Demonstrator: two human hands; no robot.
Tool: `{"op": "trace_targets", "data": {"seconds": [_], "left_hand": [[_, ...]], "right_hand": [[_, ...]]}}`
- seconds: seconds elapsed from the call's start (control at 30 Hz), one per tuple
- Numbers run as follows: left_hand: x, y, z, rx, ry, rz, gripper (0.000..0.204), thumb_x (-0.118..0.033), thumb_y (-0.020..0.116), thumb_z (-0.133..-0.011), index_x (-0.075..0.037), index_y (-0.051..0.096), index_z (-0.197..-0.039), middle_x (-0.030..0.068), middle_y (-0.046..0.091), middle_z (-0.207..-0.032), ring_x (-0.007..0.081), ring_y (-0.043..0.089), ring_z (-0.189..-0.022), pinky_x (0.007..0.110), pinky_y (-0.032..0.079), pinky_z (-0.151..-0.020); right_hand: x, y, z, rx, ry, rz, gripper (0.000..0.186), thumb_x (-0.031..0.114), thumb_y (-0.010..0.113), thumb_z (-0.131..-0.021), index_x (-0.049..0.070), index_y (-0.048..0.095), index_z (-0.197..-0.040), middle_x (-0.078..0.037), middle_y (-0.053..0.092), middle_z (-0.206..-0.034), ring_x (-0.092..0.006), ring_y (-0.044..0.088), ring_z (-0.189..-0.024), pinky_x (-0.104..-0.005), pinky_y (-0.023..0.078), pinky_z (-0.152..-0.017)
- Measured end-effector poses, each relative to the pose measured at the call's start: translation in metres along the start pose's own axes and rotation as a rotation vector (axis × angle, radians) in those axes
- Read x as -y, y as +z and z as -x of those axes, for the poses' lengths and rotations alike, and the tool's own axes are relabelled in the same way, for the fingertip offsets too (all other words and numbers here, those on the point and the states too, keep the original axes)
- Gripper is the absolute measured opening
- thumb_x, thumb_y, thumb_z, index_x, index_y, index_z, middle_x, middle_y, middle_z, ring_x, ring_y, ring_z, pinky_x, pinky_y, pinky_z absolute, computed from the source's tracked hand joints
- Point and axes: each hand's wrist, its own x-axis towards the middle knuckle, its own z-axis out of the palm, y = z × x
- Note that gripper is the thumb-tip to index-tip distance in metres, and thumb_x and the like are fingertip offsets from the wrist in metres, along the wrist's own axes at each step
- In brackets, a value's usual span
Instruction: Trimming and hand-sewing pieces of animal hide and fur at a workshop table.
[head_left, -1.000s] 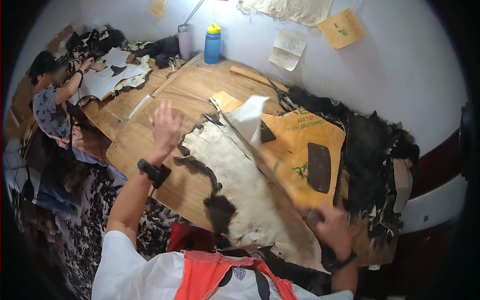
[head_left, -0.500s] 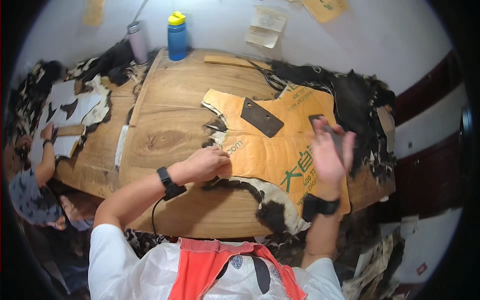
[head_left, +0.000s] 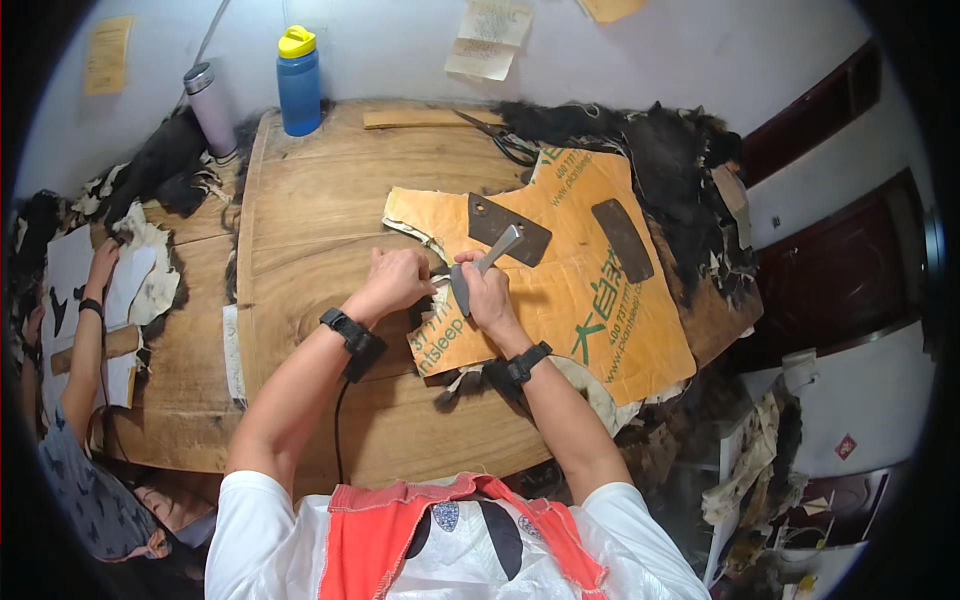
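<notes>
My right hand grips a grey metal tool with a flat blade, over the orange paper pattern. Beside it, my left hand has its fingers curled together at the pattern's left edge; what they pinch is too small to make out. A pale, dark-furred hide shows from under the pattern. Two dark flat plates lie on the paper, one behind my right hand and one farther right.
Scissors and a wooden strip lie at the back of the table, near a blue bottle and a pink flask. Black fur scraps line the right. A co-worker's arm works on white pieces at the left.
The orange paper now lies flat over the hide. My right hand has moved left and now grips the metal tool. My left hand has shifted slightly up and left, and the view has turned.
</notes>
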Motion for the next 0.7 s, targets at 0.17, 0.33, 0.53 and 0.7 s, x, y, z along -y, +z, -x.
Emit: {"op": "trace_targets", "data": {"seconds": [0.17,0.33,0.53,0.7], "left_hand": [[-0.003,0.011,-0.006,-0.103,0.021,0.065,0.015,-0.023,0.079,-0.074,-0.010,0.072,-0.077,0.0111,0.072,-0.076,0.0301,0.067,-0.079,0.045,0.038,-0.084],[0.004,0.014,-0.006,-0.144,0.162,0.220,0.007,-0.014,0.075,-0.073,-0.008,0.070,-0.073,0.0124,0.070,-0.073,0.0317,0.066,-0.076,0.044,0.040,-0.082],[0.001,0.005,0.001,-0.210,0.445,0.217,0.010,-0.010,0.075,-0.073,-0.007,0.065,-0.075,0.0084,0.064,-0.072,0.0321,0.059,-0.085,0.041,0.044,-0.076],[0.023,-0.015,-0.001,-0.264,-0.102,0.188,0.012,-0.012,0.073,-0.083,-0.003,0.067,-0.083,0.0136,0.067,-0.083,0.0323,0.062,-0.086,0.045,0.047,-0.076]], "right_hand": [[0.006,0.004,0.002,0.033,-0.008,0.134,0.030,0.023,0.048,-0.099,0.000,0.066,-0.106,-0.017,0.069,-0.088,-0.0271,0.067,-0.085,-0.0376,0.050,-0.080],[0.008,0.007,0.001,0.022,-0.007,0.203,0.032,0.026,0.047,-0.099,0.002,0.067,-0.104,-0.022,0.069,-0.088,-0.0374,0.068,-0.088,-0.0445,0.051,-0.079],[0.017,0.012,-0.013,0.013,0.052,0.422,0.038,0.038,0.044,-0.100,0.009,0.068,-0.106,-0.026,0.068,-0.088,-0.0465,0.066,-0.090,-0.0535,0.050,-0.080],[0.001,0.012,-0.006,-0.067,-0.033,0.064,0.036,0.032,0.047,-0.099,0.005,0.069,-0.105,-0.025,0.069,-0.088,-0.0415,0.067,-0.090,-0.0455,0.051,-0.080]]}}
